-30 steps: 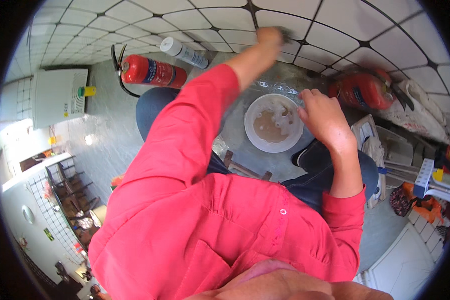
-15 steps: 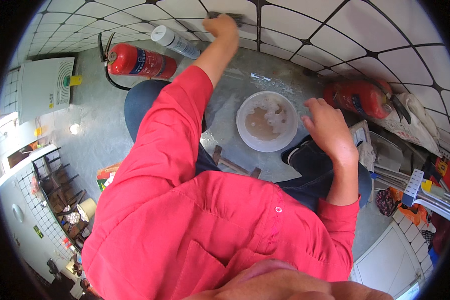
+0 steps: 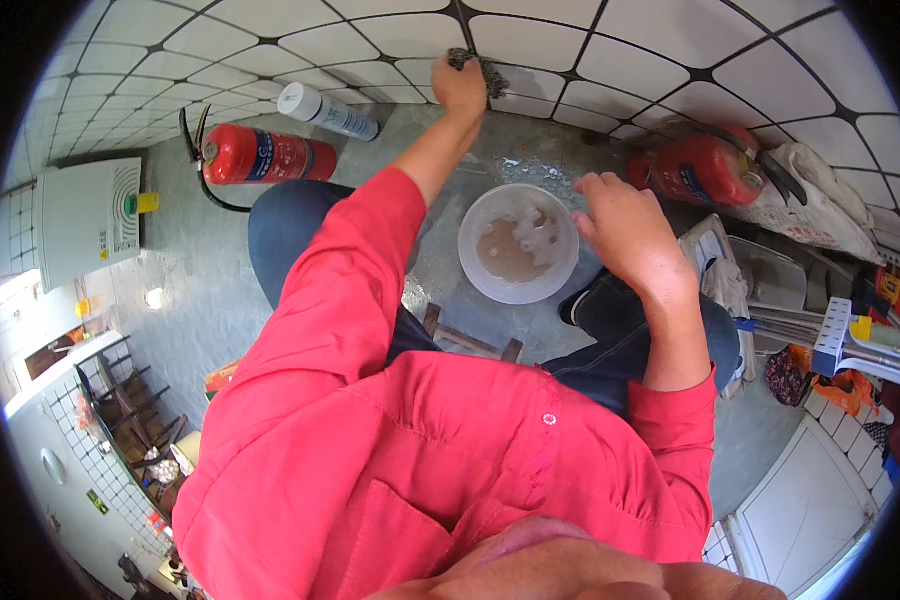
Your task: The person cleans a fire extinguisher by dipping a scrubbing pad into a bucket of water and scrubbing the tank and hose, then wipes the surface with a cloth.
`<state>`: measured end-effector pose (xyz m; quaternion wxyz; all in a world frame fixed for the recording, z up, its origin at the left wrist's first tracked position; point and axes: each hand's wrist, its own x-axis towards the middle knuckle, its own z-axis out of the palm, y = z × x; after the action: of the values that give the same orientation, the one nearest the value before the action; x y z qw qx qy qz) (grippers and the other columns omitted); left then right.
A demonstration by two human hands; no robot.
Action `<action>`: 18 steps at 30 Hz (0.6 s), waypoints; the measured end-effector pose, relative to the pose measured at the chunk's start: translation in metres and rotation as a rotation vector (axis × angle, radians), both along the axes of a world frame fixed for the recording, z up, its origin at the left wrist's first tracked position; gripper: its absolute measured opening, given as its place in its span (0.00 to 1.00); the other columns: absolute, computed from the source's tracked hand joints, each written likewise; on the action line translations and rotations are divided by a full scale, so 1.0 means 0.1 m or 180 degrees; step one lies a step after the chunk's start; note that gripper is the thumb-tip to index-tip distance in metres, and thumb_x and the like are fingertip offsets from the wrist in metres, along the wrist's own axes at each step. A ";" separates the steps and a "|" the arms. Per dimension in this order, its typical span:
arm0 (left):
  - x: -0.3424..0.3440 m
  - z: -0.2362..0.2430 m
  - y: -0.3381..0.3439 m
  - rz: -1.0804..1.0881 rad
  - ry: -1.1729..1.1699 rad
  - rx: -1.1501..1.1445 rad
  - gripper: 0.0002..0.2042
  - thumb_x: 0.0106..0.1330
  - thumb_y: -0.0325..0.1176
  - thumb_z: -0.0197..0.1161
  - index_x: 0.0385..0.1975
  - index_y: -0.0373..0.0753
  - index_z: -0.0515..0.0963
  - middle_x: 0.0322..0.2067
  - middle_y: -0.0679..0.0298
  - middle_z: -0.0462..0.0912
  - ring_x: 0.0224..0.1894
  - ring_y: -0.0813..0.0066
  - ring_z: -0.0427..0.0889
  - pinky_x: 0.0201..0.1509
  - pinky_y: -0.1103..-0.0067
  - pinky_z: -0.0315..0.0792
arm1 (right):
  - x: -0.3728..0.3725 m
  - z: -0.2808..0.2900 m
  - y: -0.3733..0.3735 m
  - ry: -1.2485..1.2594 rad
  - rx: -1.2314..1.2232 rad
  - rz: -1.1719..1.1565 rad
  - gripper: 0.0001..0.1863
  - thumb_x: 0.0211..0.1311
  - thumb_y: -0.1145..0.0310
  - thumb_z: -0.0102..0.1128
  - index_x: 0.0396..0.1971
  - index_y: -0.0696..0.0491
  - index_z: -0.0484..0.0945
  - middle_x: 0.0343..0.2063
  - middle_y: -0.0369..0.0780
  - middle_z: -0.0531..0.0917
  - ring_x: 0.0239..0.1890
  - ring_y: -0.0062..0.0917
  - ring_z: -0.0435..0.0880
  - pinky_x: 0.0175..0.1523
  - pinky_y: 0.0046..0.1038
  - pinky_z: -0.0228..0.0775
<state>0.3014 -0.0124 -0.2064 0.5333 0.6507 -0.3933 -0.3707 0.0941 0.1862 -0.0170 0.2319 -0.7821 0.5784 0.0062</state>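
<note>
Right hand (image 3: pixel 628 232) is nearest, fingers loosely bent and parted, by the rim of a white tub (image 3: pixel 516 291); whether it touches the rim, I cannot tell. The tub stands on the grey floor (image 3: pixel 205 245) and contains cloudy brownish water (image 3: pixel 508 256) with foam. Beyond it, the left hand (image 3: pixel 460 88) grips a dark grey scourer (image 3: pixel 492 80) against the lower part of the white tiled wall (image 3: pixel 530 42). To the left are a white canister (image 3: pixel 340 115) and a red fire extinguisher (image 3: pixel 238 155).
</note>
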 end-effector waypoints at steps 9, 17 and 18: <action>-0.52 0.36 0.03 0.0210 -0.0447 -0.1302 0.13 0.59 0.30 0.63 0.42 0.31 0.76 0.36 0.52 0.83 0.37 0.59 0.82 0.46 0.69 0.74 | -0.06 0.00 0.06 -0.0155 -0.0187 -0.0044 0.15 0.59 0.65 0.60 0.43 0.57 0.75 0.39 0.47 0.81 0.44 0.44 0.80 0.49 0.45 0.69; -0.66 1.00 0.17 -0.0409 -0.0884 -0.1896 0.19 0.57 0.30 0.66 0.47 0.30 0.73 0.41 0.48 0.78 0.46 0.50 0.77 0.54 0.66 0.70 | -0.06 0.00 0.04 -0.0043 -0.0129 -0.0009 0.15 0.59 0.67 0.59 0.45 0.56 0.76 0.40 0.46 0.80 0.45 0.43 0.79 0.49 0.42 0.69; -0.72 1.26 0.15 -0.0420 -0.0998 -0.2169 0.15 0.60 0.33 0.63 0.45 0.34 0.75 0.42 0.53 0.79 0.45 0.56 0.77 0.50 0.67 0.71 | -0.05 0.02 0.03 -0.0043 -0.0161 -0.0015 0.15 0.59 0.67 0.59 0.45 0.56 0.76 0.40 0.46 0.80 0.45 0.42 0.80 0.48 0.43 0.69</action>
<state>0.2294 0.0024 -0.0806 0.6274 0.4581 -0.6120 -0.1481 0.0891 0.1893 -0.0149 0.2159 -0.7864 0.5786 -0.0143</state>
